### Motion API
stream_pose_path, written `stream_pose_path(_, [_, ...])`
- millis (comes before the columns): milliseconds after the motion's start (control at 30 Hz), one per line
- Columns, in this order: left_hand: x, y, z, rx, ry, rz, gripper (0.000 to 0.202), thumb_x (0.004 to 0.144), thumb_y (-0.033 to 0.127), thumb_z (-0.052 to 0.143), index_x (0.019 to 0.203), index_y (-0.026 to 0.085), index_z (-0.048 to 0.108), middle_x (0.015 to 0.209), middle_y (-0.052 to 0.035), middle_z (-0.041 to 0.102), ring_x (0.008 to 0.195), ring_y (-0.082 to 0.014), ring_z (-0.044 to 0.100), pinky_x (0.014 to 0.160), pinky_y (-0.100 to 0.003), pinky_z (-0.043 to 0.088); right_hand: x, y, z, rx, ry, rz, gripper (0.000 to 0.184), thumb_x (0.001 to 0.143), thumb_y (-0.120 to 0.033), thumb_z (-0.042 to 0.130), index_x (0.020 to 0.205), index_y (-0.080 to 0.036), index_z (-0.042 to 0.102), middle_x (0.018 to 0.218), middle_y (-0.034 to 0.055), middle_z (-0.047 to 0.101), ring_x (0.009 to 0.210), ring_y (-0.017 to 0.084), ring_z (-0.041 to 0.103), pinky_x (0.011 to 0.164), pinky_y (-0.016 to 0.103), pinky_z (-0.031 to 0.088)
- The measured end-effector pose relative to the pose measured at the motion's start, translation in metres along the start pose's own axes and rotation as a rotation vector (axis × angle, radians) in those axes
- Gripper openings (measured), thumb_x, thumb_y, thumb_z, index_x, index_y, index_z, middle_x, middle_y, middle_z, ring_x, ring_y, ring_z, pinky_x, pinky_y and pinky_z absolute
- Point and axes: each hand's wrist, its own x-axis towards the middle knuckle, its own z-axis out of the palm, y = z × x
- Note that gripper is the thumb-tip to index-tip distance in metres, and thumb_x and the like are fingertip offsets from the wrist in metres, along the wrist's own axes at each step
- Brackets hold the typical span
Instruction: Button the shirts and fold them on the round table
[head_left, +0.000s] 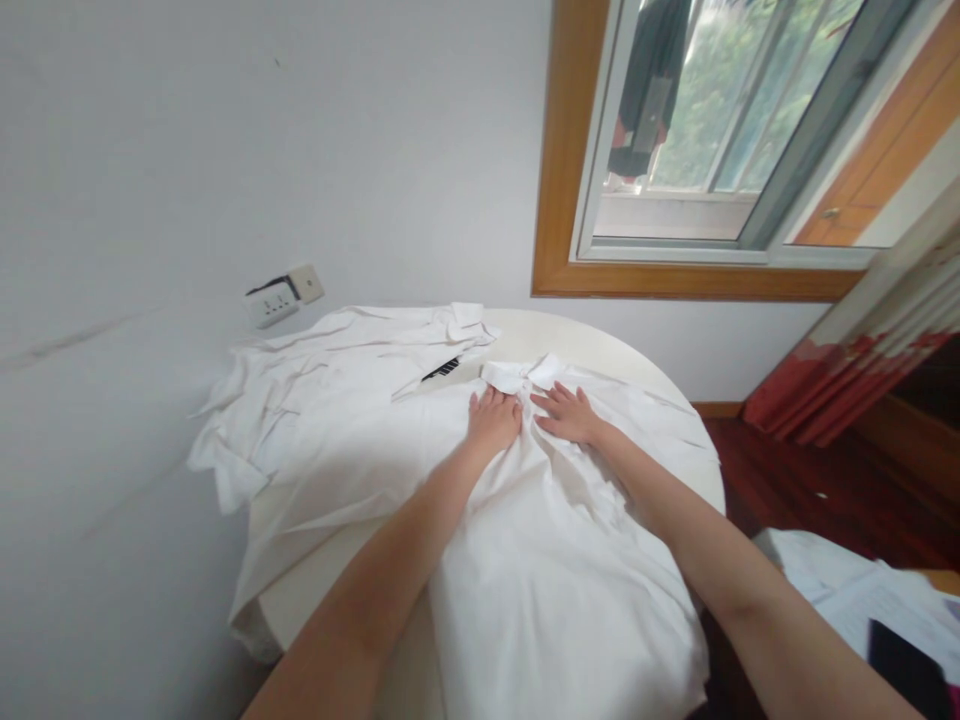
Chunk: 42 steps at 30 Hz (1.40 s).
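A white collared shirt (540, 560) is spread on a round cream table (592, 335), its collar (510, 376) toward the wall and its lower part hanging over the near edge. Just below the collar, on the left side of the front, my left hand (495, 420) lies on the fabric with fingers stretched out. My right hand (566, 412) rests palm down on the other side of the front, fingers spread. Folds run down the cloth between the two hands. To the left lies another white garment (300, 375), rumpled near the wall.
A small black striped item (441, 369) shows between the garments. Wall sockets (271, 304) sit behind the table on the left. A wood-framed window (559, 200) and a red and cream curtain (810, 380) are on the right. Papers (862, 590) and a black object (904, 665) lie at lower right.
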Motion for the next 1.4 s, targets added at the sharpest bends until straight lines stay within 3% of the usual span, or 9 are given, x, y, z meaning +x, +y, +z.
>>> stream_pose_path(233, [-0.004,-0.008,-0.009,-0.215,0.025,0.163,0.036,0.094,0.024,0.036,0.121,0.018,0.058,0.121,-0.0070,0.063,0.114,-0.0172,0.053,0.104,-0.032,0.038,0.007,0.011,-0.002,0.031,0.302,-0.088,0.044,0.091,-0.048,0.045,0.125,-0.024,0.060,0.133,0.0089,0.056,0.130,0.026,0.041,0.108,0.046,0.026])
stream_pose_path(367, [-0.005,-0.007,-0.008,-0.139,-0.058,0.169,0.043,0.096,0.039,0.031,0.131,0.025,0.051,0.134,-0.0047,0.056,0.127,-0.0227,0.045,0.111,-0.046,0.029,-0.002,0.012,-0.005,0.074,0.417,-0.052,0.031,0.090,-0.033,0.047,0.101,-0.018,0.072,0.109,0.0103,0.068,0.109,0.025,0.056,0.099,0.040,0.037])
stream_pose_path(533, [0.000,-0.002,-0.012,-0.066,-0.201,0.063,0.054,0.095,0.054,0.019,0.138,0.033,0.042,0.145,-0.0021,0.044,0.136,-0.0262,0.033,0.112,-0.058,0.019,-0.027,0.035,-0.019,0.336,0.335,-0.146,0.038,0.082,-0.013,0.045,0.111,-0.019,0.069,0.112,0.0049,0.069,0.102,0.018,0.062,0.094,0.029,0.044])
stream_pose_path(633, [0.005,0.004,-0.014,-0.084,-0.245,0.011,0.066,0.089,0.067,0.016,0.138,0.032,0.042,0.148,-0.0038,0.040,0.138,-0.0287,0.030,0.110,-0.063,0.015,-0.047,0.052,-0.028,0.305,0.330,-0.069,0.039,0.079,-0.010,0.046,0.109,-0.018,0.070,0.113,0.0064,0.068,0.106,0.019,0.061,0.096,0.030,0.044])
stream_pose_path(767, [0.007,0.015,-0.011,-0.055,-0.259,-0.067,0.082,0.079,0.080,0.020,0.139,0.029,0.041,0.148,-0.0096,0.039,0.140,-0.0330,0.024,0.109,-0.067,0.011,-0.067,0.045,-0.018,0.215,0.226,0.033,0.032,0.088,-0.025,0.049,0.114,-0.016,0.066,0.119,0.0109,0.065,0.112,0.022,0.058,0.100,0.035,0.043])
stream_pose_path(900, [0.006,0.011,-0.005,-0.033,-0.272,-0.030,0.084,0.078,0.080,0.029,0.145,0.029,0.033,0.153,-0.0101,0.029,0.142,-0.0337,0.019,0.110,-0.065,0.007,-0.076,0.021,0.009,0.013,0.206,0.129,0.054,0.096,-0.048,0.035,0.142,-0.021,0.041,0.150,0.0110,0.034,0.139,0.029,0.028,0.109,0.057,0.024])
stream_pose_path(1067, [0.005,-0.003,-0.007,-0.017,-0.263,0.049,0.077,0.082,0.074,0.029,0.144,0.029,0.033,0.152,-0.0092,0.032,0.141,-0.0324,0.022,0.110,-0.064,0.010,-0.087,0.040,0.006,-0.081,0.111,-0.058,0.060,0.096,-0.056,0.027,0.150,-0.030,0.022,0.157,0.0038,0.017,0.145,0.026,0.012,0.112,0.059,0.011])
stream_pose_path(1200, [0.004,-0.005,-0.011,-0.014,-0.258,0.064,0.080,0.081,0.076,0.028,0.145,0.028,0.033,0.152,-0.0105,0.032,0.141,-0.0330,0.022,0.110,-0.063,0.010,-0.098,0.071,-0.017,-0.029,0.000,-0.266,0.061,0.094,-0.056,0.035,0.149,-0.031,0.025,0.156,0.0021,0.020,0.144,0.022,0.015,0.116,0.049,0.008])
stream_pose_path(1400, [0.001,-0.001,-0.011,-0.008,-0.245,0.064,0.084,0.079,0.079,0.028,0.144,0.027,0.034,0.152,-0.0123,0.032,0.141,-0.0334,0.023,0.109,-0.063,0.010,-0.077,0.069,-0.032,0.110,0.094,-0.180,0.049,0.094,-0.051,0.035,0.131,-0.025,0.056,0.141,0.0033,0.050,0.135,0.020,0.037,0.114,0.040,0.022])
